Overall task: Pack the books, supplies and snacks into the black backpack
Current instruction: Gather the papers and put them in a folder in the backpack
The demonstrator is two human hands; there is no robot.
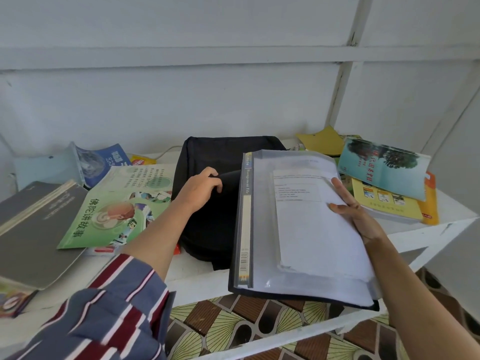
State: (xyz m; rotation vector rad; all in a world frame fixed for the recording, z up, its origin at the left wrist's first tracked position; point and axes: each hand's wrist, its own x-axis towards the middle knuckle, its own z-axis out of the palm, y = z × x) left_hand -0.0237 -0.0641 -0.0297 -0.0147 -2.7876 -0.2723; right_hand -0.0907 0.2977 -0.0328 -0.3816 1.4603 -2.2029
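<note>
The black backpack (210, 203) lies flat in the middle of the white table (202, 279). My left hand (201, 188) pinches a black flap at the backpack's opening and lifts it. My right hand (350, 206) grips the right edge of a clear management file (301, 229) full of white papers, held over the right part of the backpack, its dark spine toward the opening.
On the left lie a grey notebook (33, 229), a green picture book (117, 206), a blue book (104, 162) and a yellow snack packet (142, 161). On the right sit a teal book (384, 165) on a yellow book (387, 203), and a yellow folder (324, 141). A white wall stands behind.
</note>
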